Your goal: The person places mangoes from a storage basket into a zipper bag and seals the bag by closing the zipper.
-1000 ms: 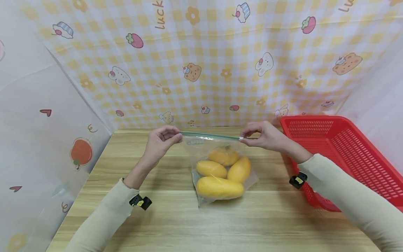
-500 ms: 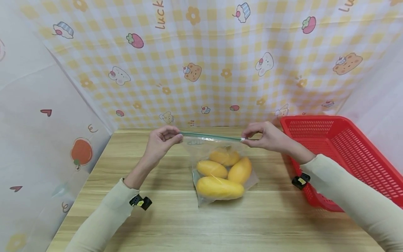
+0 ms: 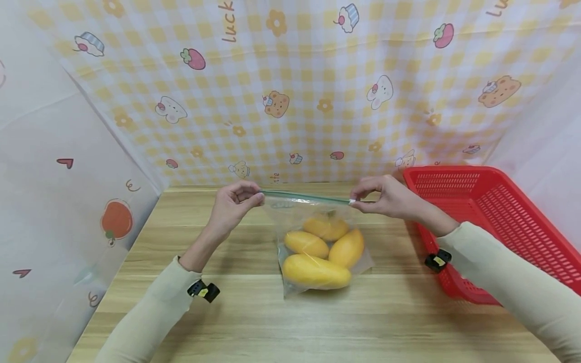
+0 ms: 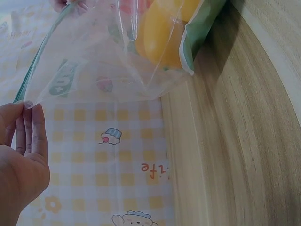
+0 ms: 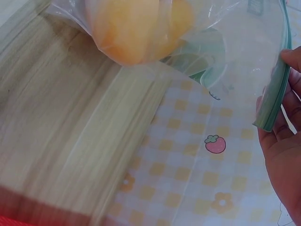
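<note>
A clear zip bag with a green zip strip stands at mid-table in the head view. Several yellow mangoes lie in its lower part, seen through the plastic. My left hand pinches the strip's left end between thumb and fingers; the left wrist view shows this left hand at the bag's top corner. Near the strip's other end, my right hand pinches a small white slider. In the right wrist view, the green strip's end sticks out past the thumb of my right hand.
A red plastic basket with perforated walls stands at the right, partly behind my right forearm. The wooden table meets a yellow checked cloth at its back edge. White printed sheets hang at both sides.
My right hand has slid slightly to the right along the green strip with the white slider. My left hand and the mangoes have stayed nearly where they were.
</note>
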The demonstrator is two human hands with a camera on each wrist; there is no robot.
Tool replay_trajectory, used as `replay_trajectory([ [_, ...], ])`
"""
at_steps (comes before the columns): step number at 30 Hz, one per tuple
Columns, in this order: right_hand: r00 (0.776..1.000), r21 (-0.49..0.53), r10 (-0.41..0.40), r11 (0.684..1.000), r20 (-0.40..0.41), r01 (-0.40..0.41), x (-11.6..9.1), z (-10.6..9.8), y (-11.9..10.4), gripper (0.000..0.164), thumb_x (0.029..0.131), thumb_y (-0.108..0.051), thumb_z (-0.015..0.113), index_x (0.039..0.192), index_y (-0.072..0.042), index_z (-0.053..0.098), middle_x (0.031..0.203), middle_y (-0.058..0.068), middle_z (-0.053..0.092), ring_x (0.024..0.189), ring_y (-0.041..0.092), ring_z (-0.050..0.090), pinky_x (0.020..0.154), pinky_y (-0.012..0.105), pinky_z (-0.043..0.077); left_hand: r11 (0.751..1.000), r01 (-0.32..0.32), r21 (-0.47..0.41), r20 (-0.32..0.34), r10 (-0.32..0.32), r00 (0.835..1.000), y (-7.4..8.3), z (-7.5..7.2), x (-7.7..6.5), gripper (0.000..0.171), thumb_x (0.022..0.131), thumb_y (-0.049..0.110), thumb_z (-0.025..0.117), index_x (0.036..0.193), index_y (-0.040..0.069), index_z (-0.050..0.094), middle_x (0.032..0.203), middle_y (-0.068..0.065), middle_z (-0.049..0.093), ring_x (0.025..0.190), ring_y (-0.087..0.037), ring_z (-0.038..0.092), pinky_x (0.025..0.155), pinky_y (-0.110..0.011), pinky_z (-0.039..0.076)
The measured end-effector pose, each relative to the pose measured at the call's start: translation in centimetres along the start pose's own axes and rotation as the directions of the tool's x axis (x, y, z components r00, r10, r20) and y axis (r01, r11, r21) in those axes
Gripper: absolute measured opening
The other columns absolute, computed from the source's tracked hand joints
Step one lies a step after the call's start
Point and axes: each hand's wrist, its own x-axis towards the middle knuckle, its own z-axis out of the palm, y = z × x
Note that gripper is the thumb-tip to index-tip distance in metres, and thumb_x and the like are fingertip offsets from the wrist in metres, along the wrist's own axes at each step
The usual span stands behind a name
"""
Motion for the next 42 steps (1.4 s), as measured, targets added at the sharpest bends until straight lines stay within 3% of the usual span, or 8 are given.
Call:
replay_trajectory([
  [8,1.0,-0.028,-0.001,1.0,0.009,0.001,0.03,-0.23,-0.23,0.018,0.086,0.0,0.08,0.092,-0.016,0.077,0.089,-0.013,0.068,0.085,0.012,0.066,0.076,0.025,0.058,1.0,-0.002,0.008,-0.005,0.002,1.0,-0.15,-0.03,0.06,0.012,0.094,-0.007,0.068,0.105,-0.01,0.065,0.095,-0.016,0.069,0.084,-0.023,0.07,0.084,-0.046,0.06],
  [25,0.999,-0.038,0.027,0.999,0.02,-0.027,-0.3,-0.57,-0.28,0.013,0.087,-0.001,0.08,0.093,-0.013,0.077,0.09,-0.012,0.068,0.087,0.012,0.066,0.078,0.025,0.057,1.0,-0.013,-0.011,0.012,0.013,1.0,-0.14,-0.03,0.02,0.013,0.094,-0.008,0.069,0.105,-0.012,0.064,0.096,-0.018,0.067,0.084,-0.021,0.07,0.082,-0.038,0.061],
  [36,1.0,-0.047,-0.001,0.999,0.018,0.001,-0.4,-0.52,-0.39,0.016,0.087,-0.002,0.08,0.093,-0.016,0.076,0.09,-0.013,0.068,0.087,0.012,0.066,0.078,0.026,0.058,1.0,0.0,-0.01,0.003,0.0,1.0,-0.07,0.0,-0.05,0.015,0.093,-0.009,0.068,0.106,-0.014,0.063,0.097,-0.023,0.066,0.084,-0.021,0.07,0.082,-0.039,0.061],
  [42,1.0,-0.049,0.011,0.999,0.021,-0.01,-0.39,-0.62,-0.39,0.017,0.087,-0.002,0.08,0.094,-0.018,0.077,0.092,-0.013,0.068,0.087,0.011,0.066,0.078,0.025,0.057,1.0,-0.007,-0.012,0.006,0.007,1.0,-0.06,-0.08,-0.05,0.014,0.094,-0.009,0.068,0.106,-0.013,0.063,0.096,-0.018,0.067,0.084,-0.021,0.07,0.082,-0.038,0.061],
])
